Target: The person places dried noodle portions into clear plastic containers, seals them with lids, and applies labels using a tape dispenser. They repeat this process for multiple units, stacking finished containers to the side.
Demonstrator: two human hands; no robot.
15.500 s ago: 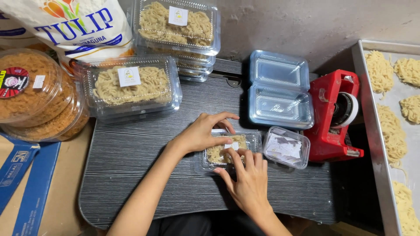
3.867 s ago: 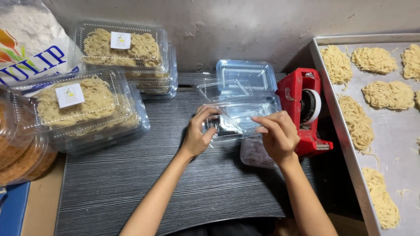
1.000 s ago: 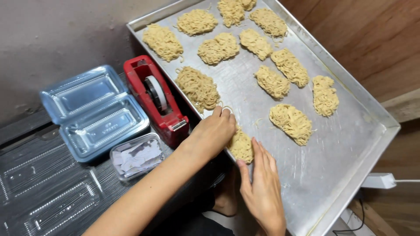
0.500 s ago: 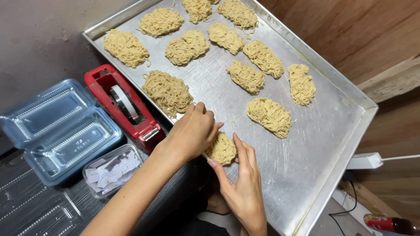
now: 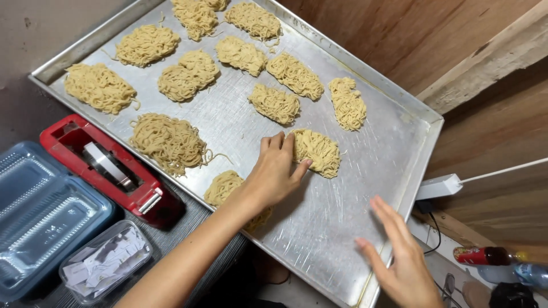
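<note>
A large metal tray [image 5: 371,171] holds several pale noodle nests. My left hand [image 5: 278,171] reaches over the tray, fingers touching the left edge of one noodle nest [image 5: 317,151]. Another nest [image 5: 228,191] lies partly under my left forearm near the tray's front edge. My right hand [image 5: 399,259] hovers open over the tray's near right corner, holding nothing.
A red tape dispenser [image 5: 111,171] stands left of the tray. Clear plastic boxes [image 5: 40,217] are stacked at the far left, with a small tub of paper labels [image 5: 105,259] in front. A white power strip [image 5: 439,185] and bottles [image 5: 496,259] lie right of the tray.
My left hand has left the nest at the tray's front edge and reached further right to another nest. My right hand has pulled away to the near right corner. The view shifted right.
</note>
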